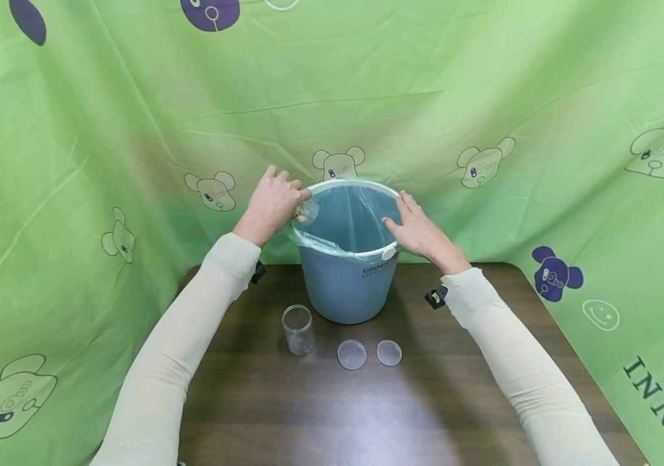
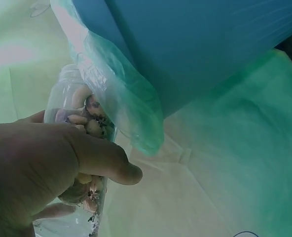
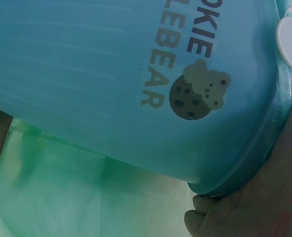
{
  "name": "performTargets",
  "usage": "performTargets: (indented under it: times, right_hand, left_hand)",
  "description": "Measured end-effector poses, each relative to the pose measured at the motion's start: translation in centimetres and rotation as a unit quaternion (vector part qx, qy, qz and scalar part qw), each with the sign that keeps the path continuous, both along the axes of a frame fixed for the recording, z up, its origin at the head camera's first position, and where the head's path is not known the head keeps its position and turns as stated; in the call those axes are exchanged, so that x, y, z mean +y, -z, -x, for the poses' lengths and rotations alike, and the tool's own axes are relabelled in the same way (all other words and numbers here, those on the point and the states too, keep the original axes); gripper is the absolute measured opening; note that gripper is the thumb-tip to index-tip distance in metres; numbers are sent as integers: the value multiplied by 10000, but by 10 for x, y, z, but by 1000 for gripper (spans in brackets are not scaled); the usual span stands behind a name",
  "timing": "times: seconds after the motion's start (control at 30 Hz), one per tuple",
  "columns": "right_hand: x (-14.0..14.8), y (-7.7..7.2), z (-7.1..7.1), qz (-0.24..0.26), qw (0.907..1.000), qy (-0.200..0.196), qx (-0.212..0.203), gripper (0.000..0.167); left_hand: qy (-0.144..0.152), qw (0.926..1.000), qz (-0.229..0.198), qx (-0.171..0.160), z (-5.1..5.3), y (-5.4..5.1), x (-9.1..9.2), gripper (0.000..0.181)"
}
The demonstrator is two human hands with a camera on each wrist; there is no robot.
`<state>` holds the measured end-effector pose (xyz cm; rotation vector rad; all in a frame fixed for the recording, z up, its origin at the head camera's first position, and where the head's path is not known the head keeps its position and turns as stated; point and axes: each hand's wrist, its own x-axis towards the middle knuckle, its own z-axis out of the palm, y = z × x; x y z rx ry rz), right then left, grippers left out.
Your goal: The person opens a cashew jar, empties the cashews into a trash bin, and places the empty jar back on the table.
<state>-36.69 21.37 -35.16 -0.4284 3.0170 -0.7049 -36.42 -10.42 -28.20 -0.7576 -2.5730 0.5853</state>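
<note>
A blue trash can [image 1: 343, 288] with a white rim stands upright at the back of the table, lined with a pale green plastic bag [image 1: 319, 242]. My left hand [image 1: 270, 204] grips a clear jar [image 2: 62, 101] at the can's left rim. Pale nut-like pieces and dark bits [image 2: 93, 126] lie inside the jar, whose mouth is near the bag's folded edge. At the right rim, my right hand [image 1: 423, 234] holds the can, its thumb over the inner side and its other fingers outside. The can's bottom inside is hidden.
In front of the can, a clear jar [image 1: 298, 330] stands upright on the brown table [image 1: 285, 414]. Two round clear lids [image 1: 352, 355] lie to its right. A green printed cloth [image 1: 402, 97] hangs close behind the can and along both sides.
</note>
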Motion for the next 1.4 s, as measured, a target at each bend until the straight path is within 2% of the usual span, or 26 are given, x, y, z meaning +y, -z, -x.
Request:
performTargets:
  times: [0.3,0.67,0.97,1.4]
  right_hand:
    - [-2,0,0,-20,10000,4,1,85]
    - [-4,-1,-2,34,10000,2,7,82]
    - [-5,0,-2,-1,10000,-24,-8,84]
    - [-5,0,-1,20,10000,-18,-9,83]
  left_hand:
    - [-10,9998,206,80,-1,1,5,40]
    - [-12,9995,247,196,0,2,7,45]
    - [-93,9994,277,167,0,4,6,44]
    - [-232,9997,86,54,1,3,0,46]
